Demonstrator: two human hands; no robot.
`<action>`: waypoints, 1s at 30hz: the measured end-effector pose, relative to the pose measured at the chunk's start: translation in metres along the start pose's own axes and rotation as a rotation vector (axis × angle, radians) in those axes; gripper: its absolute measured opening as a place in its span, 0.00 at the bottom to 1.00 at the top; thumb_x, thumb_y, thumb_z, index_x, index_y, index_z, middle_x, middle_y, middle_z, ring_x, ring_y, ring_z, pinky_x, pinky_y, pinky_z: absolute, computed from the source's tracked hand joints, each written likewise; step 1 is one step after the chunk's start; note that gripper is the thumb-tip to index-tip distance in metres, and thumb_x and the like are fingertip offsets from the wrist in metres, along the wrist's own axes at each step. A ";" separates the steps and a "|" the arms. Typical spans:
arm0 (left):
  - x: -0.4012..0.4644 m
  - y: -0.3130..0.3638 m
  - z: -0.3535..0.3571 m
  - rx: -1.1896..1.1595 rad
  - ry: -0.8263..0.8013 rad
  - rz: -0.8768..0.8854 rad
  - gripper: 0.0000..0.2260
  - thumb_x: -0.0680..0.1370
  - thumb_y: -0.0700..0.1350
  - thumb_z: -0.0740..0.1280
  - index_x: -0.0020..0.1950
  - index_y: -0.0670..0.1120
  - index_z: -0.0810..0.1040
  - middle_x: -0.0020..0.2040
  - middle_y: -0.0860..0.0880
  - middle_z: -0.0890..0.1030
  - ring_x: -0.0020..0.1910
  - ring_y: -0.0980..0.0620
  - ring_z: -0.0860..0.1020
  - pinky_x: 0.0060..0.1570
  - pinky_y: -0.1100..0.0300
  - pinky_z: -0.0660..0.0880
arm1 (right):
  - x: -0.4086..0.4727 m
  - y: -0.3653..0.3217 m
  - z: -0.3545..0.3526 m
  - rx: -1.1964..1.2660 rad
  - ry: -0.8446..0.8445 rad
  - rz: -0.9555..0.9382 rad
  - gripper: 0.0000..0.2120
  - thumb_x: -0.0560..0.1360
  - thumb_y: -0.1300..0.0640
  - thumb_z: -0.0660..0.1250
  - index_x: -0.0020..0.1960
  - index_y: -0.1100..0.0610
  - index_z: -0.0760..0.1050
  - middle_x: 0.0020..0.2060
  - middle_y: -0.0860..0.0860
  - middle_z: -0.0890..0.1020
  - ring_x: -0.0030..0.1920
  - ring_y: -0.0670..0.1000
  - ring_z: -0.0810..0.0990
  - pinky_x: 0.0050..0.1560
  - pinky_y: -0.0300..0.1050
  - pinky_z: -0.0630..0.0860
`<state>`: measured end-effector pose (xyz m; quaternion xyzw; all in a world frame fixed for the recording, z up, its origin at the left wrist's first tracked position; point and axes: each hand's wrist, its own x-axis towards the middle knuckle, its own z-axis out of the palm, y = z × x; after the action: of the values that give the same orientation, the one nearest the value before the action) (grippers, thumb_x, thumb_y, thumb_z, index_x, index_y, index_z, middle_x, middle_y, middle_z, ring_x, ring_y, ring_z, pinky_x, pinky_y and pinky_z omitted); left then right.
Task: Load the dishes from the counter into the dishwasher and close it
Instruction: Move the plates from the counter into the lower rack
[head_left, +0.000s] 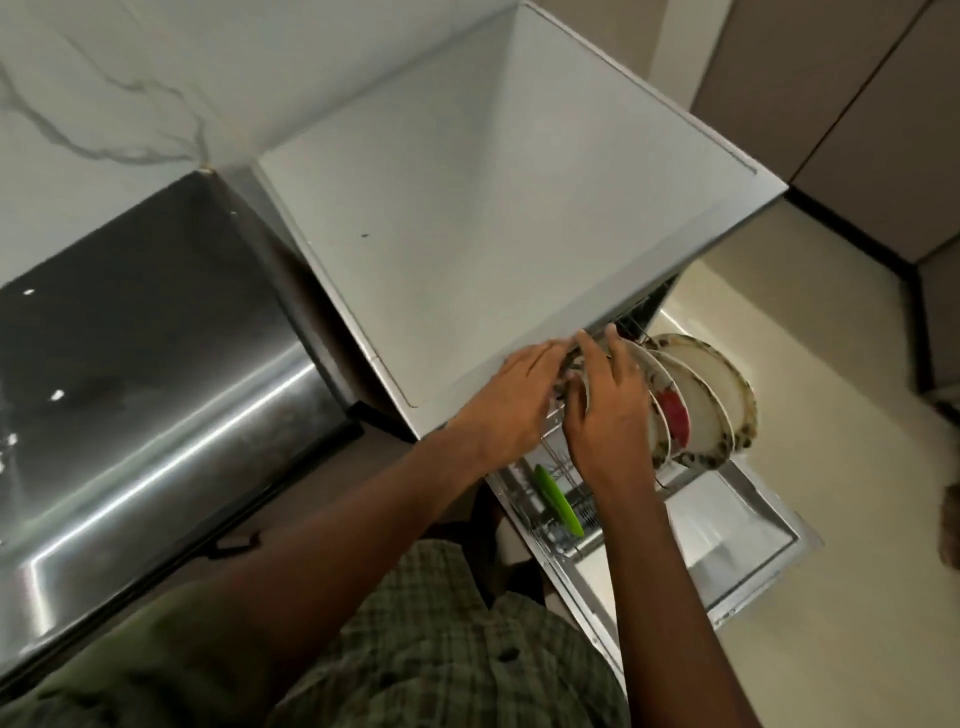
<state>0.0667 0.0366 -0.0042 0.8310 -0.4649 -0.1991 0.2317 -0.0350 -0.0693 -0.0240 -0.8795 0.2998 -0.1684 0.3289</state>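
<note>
The plates (701, 400) stood on edge in a row in the dishwasher rack (556, 499), which was pulled out over the open door (727, 535) below the counter (493, 208). There were at least three, pale with dark patterned rims, and one had a red patch on its face. Both hands were close together at the near end of the row. The right hand (608, 405) had its fingers spread against the nearest plate's rim; whether they curled round it could not be told. The left hand (514, 400) reached in beside it with fingers stretched forward, their tips hidden behind the right hand, so its hold could not be told either. A green plate (558, 499) stood tilted in the rack's near part, apart from the others. A steel sink (156, 364) lay left of the counter.
</note>
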 end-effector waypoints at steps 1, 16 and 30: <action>-0.004 -0.003 -0.004 -0.009 0.033 -0.016 0.30 0.84 0.39 0.63 0.84 0.43 0.55 0.83 0.44 0.61 0.82 0.46 0.57 0.82 0.52 0.54 | 0.001 -0.007 0.005 -0.005 -0.016 -0.036 0.22 0.85 0.56 0.62 0.79 0.55 0.68 0.80 0.60 0.64 0.78 0.61 0.65 0.74 0.68 0.66; -0.135 -0.127 -0.092 0.146 0.316 -0.292 0.33 0.83 0.44 0.66 0.85 0.45 0.54 0.84 0.45 0.57 0.84 0.47 0.52 0.83 0.50 0.51 | -0.004 -0.161 0.081 -0.092 -0.264 -0.385 0.23 0.86 0.52 0.61 0.80 0.55 0.67 0.80 0.59 0.65 0.77 0.59 0.67 0.77 0.61 0.65; -0.335 -0.252 -0.165 0.161 0.465 -0.801 0.36 0.84 0.58 0.63 0.85 0.43 0.53 0.85 0.42 0.53 0.85 0.44 0.49 0.82 0.46 0.52 | -0.065 -0.334 0.235 -0.143 -0.623 -0.837 0.26 0.85 0.44 0.59 0.81 0.48 0.64 0.82 0.54 0.61 0.82 0.55 0.57 0.82 0.60 0.55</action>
<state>0.1646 0.4758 0.0252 0.9829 -0.0575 -0.0448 0.1693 0.1701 0.2858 0.0255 -0.9526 -0.1785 0.0050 0.2461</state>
